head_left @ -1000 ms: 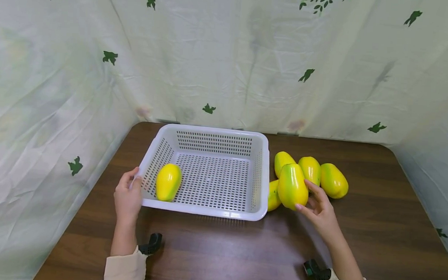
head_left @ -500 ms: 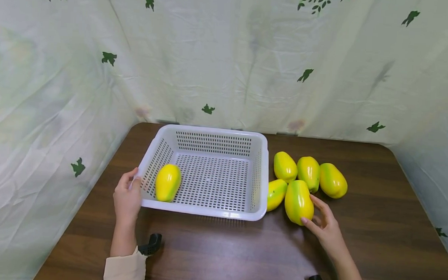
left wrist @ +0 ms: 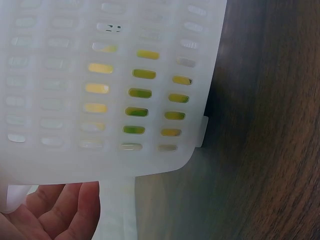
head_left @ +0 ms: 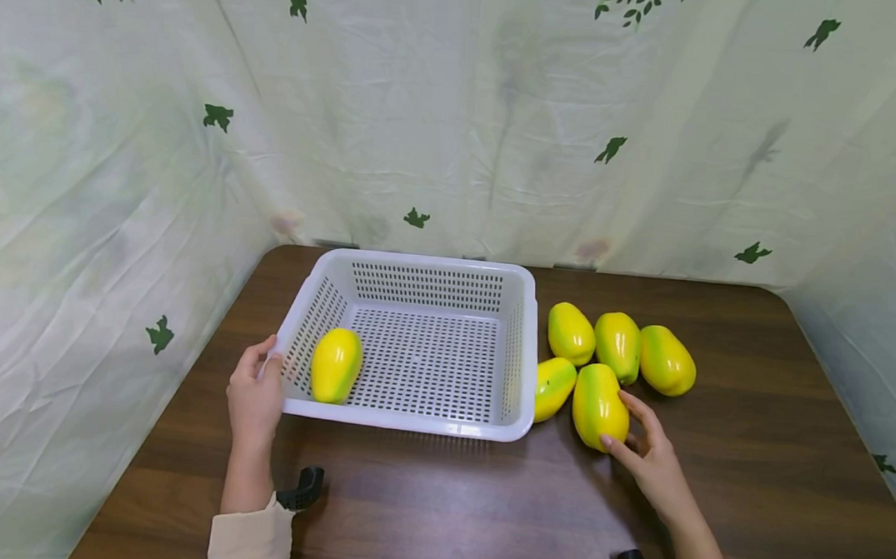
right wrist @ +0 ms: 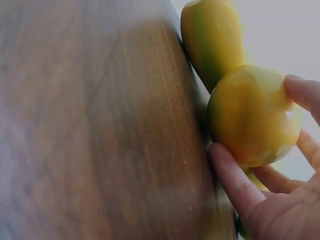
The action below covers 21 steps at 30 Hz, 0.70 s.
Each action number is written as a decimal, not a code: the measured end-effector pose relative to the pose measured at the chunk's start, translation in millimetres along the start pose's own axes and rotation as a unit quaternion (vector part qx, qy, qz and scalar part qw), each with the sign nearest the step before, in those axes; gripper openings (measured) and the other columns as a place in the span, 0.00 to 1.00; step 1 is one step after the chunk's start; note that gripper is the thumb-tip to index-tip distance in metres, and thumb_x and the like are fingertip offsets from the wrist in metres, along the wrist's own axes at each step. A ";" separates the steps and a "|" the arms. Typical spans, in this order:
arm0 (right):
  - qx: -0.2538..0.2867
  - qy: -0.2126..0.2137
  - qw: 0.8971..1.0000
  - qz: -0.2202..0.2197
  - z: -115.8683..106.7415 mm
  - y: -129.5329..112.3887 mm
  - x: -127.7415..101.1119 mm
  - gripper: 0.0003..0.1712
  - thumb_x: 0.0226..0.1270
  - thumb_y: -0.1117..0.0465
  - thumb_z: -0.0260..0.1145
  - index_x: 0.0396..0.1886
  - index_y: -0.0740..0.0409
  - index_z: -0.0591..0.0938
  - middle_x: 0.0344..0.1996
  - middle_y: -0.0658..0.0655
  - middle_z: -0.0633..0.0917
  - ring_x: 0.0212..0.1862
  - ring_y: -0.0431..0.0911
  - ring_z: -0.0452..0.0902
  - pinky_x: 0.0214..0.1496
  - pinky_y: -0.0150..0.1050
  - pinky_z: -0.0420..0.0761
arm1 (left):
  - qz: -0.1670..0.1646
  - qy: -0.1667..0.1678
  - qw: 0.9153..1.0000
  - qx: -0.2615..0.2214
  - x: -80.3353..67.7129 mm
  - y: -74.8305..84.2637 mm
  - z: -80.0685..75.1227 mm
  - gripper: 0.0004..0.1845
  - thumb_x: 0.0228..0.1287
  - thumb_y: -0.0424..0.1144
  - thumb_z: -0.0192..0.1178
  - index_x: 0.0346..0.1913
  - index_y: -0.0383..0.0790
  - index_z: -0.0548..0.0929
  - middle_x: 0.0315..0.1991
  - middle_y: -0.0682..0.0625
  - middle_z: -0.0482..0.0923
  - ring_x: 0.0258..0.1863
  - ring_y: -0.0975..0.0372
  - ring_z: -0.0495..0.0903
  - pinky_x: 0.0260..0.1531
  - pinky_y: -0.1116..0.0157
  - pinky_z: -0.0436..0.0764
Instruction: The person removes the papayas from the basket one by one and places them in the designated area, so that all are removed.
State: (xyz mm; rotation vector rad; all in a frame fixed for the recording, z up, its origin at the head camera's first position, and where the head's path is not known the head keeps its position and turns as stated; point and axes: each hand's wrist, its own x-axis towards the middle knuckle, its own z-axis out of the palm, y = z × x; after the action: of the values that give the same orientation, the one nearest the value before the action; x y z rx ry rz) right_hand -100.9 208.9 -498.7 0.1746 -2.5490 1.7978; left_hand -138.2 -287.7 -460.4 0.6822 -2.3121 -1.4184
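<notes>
A white perforated basket stands on the brown table with one yellow-green papaya lying at its left front. My left hand holds the basket's left front corner, thumb on the rim; in the left wrist view its fingers sit under the basket wall. To the right of the basket my right hand grips a papaya that rests on the table. The right wrist view shows thumb and fingers curled round that papaya.
Beside the held fruit lie several more papayas: one against the basket's right wall, others behind it. A leaf-print cloth walls in the table at the back and both sides.
The papaya in my right hand has come down from above the pile onto the table, slightly right and nearer me. My left hand and the basket have stayed put.
</notes>
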 end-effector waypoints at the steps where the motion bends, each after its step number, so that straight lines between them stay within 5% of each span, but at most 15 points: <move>1: -0.005 0.000 1.000 0.004 0.3 -0.3 0.3 0.37 0.60 0.61 0.63 0.67 0.55 0.57 0.62 0.59 0.59 0.59 0.43 0.56 0.48 0.25 0.68 | -0.008 -0.002 1.000 -0.006 -7.2 12.6 -2.0 0.21 0.68 0.48 0.41 0.61 0.49 0.69 0.53 0.44 0.73 0.45 0.54 0.75 0.43 0.55 0.76; 3: -0.013 0.002 1.000 0.010 0.7 -0.3 0.7 0.37 0.60 0.60 0.63 0.67 0.56 0.57 0.62 0.59 0.60 0.59 0.46 0.56 0.50 0.32 0.68 | -0.012 0.000 1.000 -0.006 -9.0 14.4 -2.1 0.21 0.68 0.49 0.41 0.61 0.51 0.70 0.53 0.45 0.74 0.45 0.55 0.75 0.43 0.56 0.76; 6: -0.020 0.001 1.000 0.022 1.0 -0.8 1.5 0.37 0.61 0.59 0.62 0.67 0.57 0.56 0.62 0.61 0.60 0.60 0.54 0.57 0.49 0.38 0.68 | 0.005 -0.003 1.000 -0.012 8.2 -14.6 1.0 0.21 0.66 0.52 0.44 0.60 0.55 0.70 0.54 0.46 0.73 0.45 0.55 0.75 0.40 0.57 0.78; 8: -0.017 0.001 1.000 0.026 1.0 -1.4 1.4 0.37 0.61 0.59 0.62 0.67 0.57 0.56 0.62 0.62 0.59 0.60 0.57 0.58 0.48 0.35 0.69 | 0.016 0.004 1.000 -0.001 23.3 -41.1 5.5 0.21 0.65 0.55 0.44 0.60 0.60 0.70 0.53 0.49 0.74 0.44 0.57 0.76 0.37 0.60 0.78; 13: -0.015 0.004 0.999 0.028 0.8 -4.5 0.9 0.36 0.62 0.59 0.61 0.67 0.58 0.56 0.63 0.63 0.59 0.59 0.58 0.59 0.45 0.25 0.67 | 0.035 0.021 0.999 0.008 42.9 -75.8 13.7 0.20 0.65 0.57 0.43 0.58 0.64 0.70 0.52 0.52 0.75 0.43 0.58 0.76 0.40 0.57 0.77; 17: -0.013 0.012 1.000 0.018 0.1 -7.2 0.0 0.35 0.63 0.61 0.60 0.67 0.58 0.56 0.62 0.64 0.60 0.57 0.58 0.61 0.46 0.24 0.66 | 0.040 0.036 0.998 0.026 45.4 -81.9 17.0 0.20 0.64 0.59 0.40 0.58 0.68 0.69 0.50 0.55 0.75 0.41 0.61 0.76 0.39 0.59 0.78; 21: -0.001 0.019 1.000 0.011 -1.5 -12.0 -0.1 0.35 0.63 0.62 0.60 0.66 0.58 0.56 0.62 0.65 0.60 0.57 0.58 0.60 0.46 0.22 0.65 | 0.033 0.016 0.999 0.007 41.9 -72.9 13.7 0.21 0.65 0.56 0.43 0.59 0.62 0.70 0.52 0.51 0.74 0.43 0.58 0.76 0.40 0.59 0.78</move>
State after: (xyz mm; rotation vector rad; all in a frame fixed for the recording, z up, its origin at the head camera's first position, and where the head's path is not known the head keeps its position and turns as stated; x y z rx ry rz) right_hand -99.7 206.3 -487.0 0.1109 -2.5378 1.7879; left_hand -163.9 -329.4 -530.2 0.6213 -2.2995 -1.3546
